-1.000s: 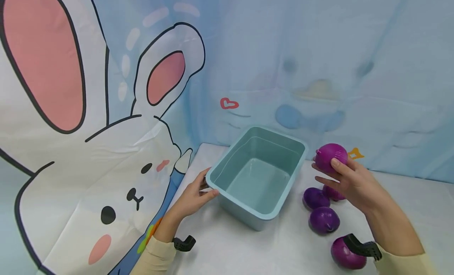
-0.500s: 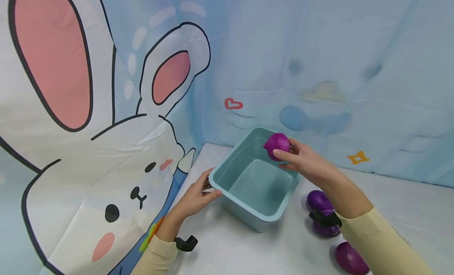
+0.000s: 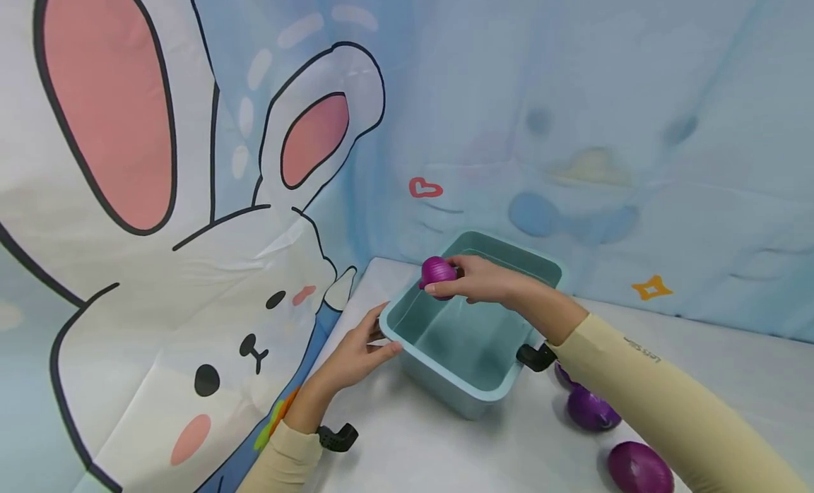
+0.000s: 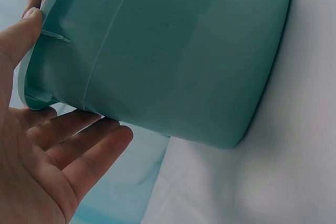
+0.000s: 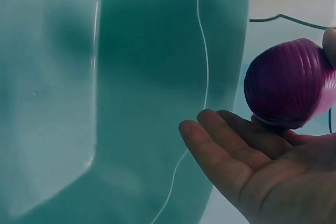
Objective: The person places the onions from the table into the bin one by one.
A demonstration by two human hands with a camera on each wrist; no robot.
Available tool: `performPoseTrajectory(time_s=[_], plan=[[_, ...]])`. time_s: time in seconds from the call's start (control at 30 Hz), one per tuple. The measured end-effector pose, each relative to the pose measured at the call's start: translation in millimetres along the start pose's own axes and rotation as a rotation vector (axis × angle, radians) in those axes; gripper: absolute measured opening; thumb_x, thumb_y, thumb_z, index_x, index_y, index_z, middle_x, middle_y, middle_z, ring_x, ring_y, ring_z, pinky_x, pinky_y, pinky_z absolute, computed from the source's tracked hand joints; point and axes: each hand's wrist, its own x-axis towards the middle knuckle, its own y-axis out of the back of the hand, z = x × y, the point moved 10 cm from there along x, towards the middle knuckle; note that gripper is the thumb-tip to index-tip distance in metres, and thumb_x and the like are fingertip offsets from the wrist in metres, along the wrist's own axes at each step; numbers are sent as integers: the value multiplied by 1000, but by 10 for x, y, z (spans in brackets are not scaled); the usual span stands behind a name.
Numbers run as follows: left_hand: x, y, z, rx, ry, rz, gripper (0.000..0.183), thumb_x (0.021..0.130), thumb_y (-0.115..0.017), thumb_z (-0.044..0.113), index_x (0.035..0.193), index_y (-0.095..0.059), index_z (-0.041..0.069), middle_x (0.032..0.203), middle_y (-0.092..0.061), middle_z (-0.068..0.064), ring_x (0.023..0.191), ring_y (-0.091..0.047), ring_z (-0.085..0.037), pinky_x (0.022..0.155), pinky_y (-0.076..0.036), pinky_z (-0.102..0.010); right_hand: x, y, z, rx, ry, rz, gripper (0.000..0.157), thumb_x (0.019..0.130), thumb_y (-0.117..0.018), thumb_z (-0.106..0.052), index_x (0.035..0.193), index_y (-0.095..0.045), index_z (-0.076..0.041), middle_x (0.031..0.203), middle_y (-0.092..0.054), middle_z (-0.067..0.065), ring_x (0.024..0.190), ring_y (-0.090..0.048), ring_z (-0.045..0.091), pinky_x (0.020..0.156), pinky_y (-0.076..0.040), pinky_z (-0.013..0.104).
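Note:
A purple onion [image 3: 437, 275] is pinched between the thumb and index finger of my right hand [image 3: 477, 277], above the left side of a teal plastic bin [image 3: 473, 390]. In the right wrist view the onion [image 5: 286, 82] shows ridged, shiny skin, while the other fingers reach out under it. My left hand [image 3: 359, 348] holds the bin's near left corner. The left wrist view has the thumb on the rim and the fingers against the outer wall [image 4: 173, 61]. Inside the bin, only the bare floor [image 5: 42, 93] shows.
On the white table [image 3: 445, 458], to the right of the bin, lie several more purple onions, one [image 3: 591, 410] beside my right sleeve and another [image 3: 639, 468] nearer the front. A printed curtain [image 3: 572, 90] with a cartoon rabbit hangs behind and to the left.
My right hand has carried the onion leftward, from right of the bin to over its left side. The left hand stays at the bin's corner.

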Motion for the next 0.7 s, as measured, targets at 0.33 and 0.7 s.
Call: performPoseTrajectory(time_s=[0.33,0.7], plan=[[0,28,8,18,5,11,75,89,-66,43,150,-23,34,141,-44,4,119,-51,-16,88,-49,-33,289,-347,81,-234,-64,-145,84,69,-76,-60,126,-51,-4,110,-57,6,100,-52,25,71,-52,39],[-4,20,-23,23,9,12,75,89,-66,44,149,-23,35,141,-44,4,120,-51,-17,89,-49,-34,381,-800,285,-493,-198,-400,79,70,-72,-64,122,-55,-8,109,-58,3,101,-57,27,81,-48,57]])
